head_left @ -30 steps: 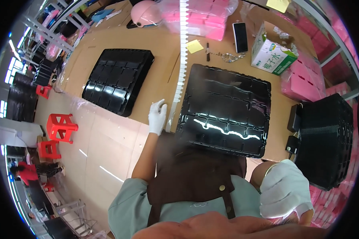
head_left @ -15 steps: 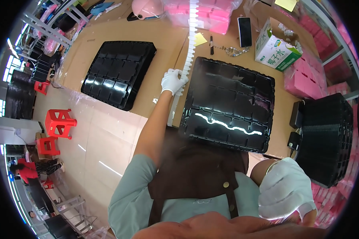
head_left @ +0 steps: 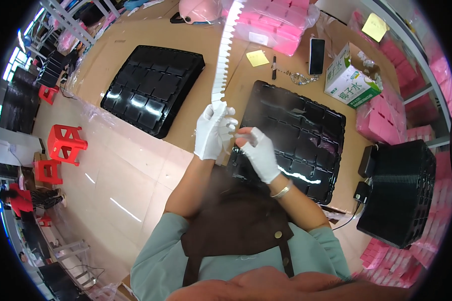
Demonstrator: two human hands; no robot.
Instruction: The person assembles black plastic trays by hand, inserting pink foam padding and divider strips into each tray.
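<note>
A long white strip (head_left: pixel 223 55) with a row of notches along one edge runs from the top edge of the view down to my left hand. My left hand (head_left: pixel 212 131), in a white glove, is closed around its near part. My right hand (head_left: pixel 261 153) wears a white glove that leaves thumb and forefinger tips bare. Those fingers reach toward my left hand, a little apart, with nothing visible in them. Under my right hand lies a black plastic tray (head_left: pixel 306 130) with rectangular sections. Another black tray (head_left: pixel 153 88) lies farther left on the cardboard-covered table (head_left: pixel 103 55).
Beyond the right tray are a yellow note (head_left: pixel 257 58), a pen (head_left: pixel 274 67), a bead chain (head_left: pixel 302 79), a phone (head_left: pixel 316 56) and a green-white carton (head_left: pixel 351 78). Pink wrapped packs (head_left: pixel 381 115) and stacked black trays (head_left: pixel 399 193) stand right. Red stools (head_left: pixel 66 144) stand left.
My right hand has come up from beside my body to the tray's left edge. My left hand has moved nearer, and the strip's near part now lies farther left and tilts.
</note>
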